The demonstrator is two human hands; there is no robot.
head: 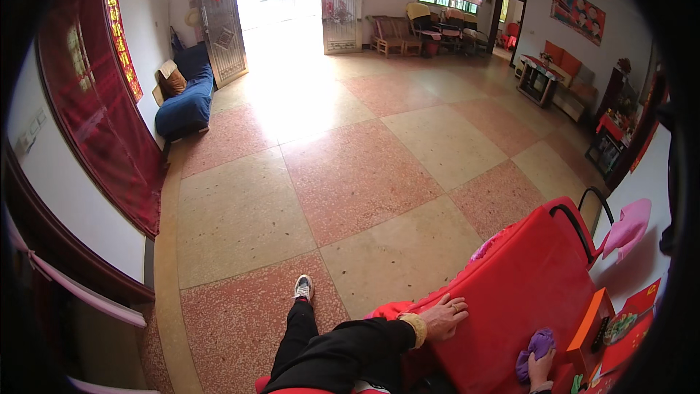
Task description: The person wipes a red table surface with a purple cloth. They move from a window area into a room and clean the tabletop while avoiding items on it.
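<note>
A table with a glossy red cover stands at the lower right. My left hand rests palm down near its edge, fingers spread and holding nothing, a ring on one finger. My right hand grips a crumpled purple cloth on the red cover. Just right of the cloth lies an orange box, with a black remote control by its side.
A black-armed chair and a hanging pink cloth are beyond the table. Red papers lie at its right. A blue-covered seat stands by the open metal door. Wooden benches line the far wall.
</note>
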